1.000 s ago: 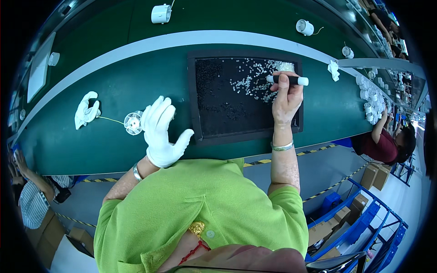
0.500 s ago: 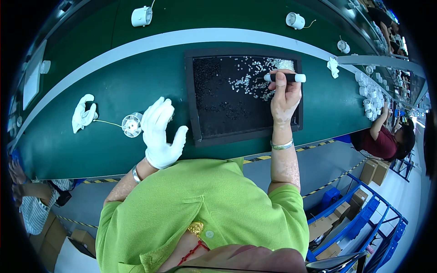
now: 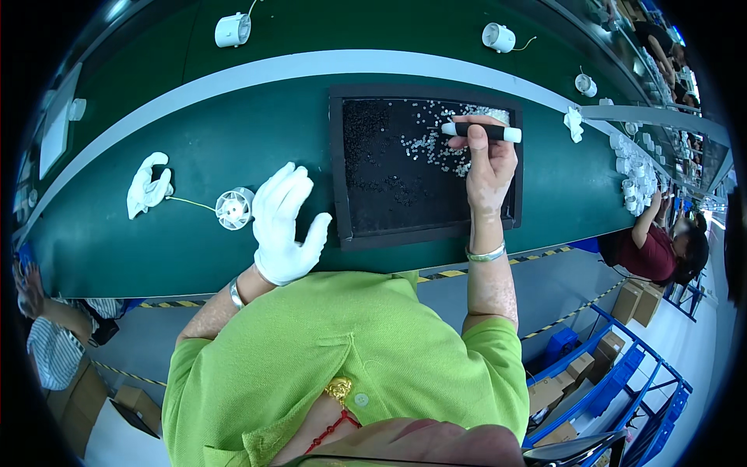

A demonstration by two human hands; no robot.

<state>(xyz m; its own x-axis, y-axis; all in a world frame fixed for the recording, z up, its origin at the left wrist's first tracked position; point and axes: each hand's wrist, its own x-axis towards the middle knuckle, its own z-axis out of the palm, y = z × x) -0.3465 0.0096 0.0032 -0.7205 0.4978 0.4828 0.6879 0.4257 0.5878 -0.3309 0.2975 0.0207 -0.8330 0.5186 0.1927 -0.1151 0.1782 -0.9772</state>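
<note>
My left hand (image 3: 285,226), in a white glove, lies on the green bench with its fingers outstretched and holds nothing. Just beside its fingertips is a small white round fan-like part (image 3: 233,208), whose thin wire runs left to a loose white glove (image 3: 148,185). Bare, my right hand (image 3: 489,159) grips a pen-shaped tool (image 3: 486,132) with a black body and white ends. The tool is held level over a black tray (image 3: 337,171). Inside the tray, small black pieces (image 3: 363,136) are spread on the left and small clear-white pieces (image 3: 424,146) on the right.
White cylindrical housings (image 3: 233,30) with wires stand beyond the pale strip (image 3: 373,61). Another crumpled white item (image 3: 573,124) and a pile of white parts (image 3: 634,175) are to the right. A co-worker in a dark red top (image 3: 657,253) sits there; another person's striped sleeve (image 3: 58,350) shows left.
The whole view has shifted slightly. My right hand and the tool have moved a little left over the tray. My left hand stays outstretched beside the white fan-like part.
</note>
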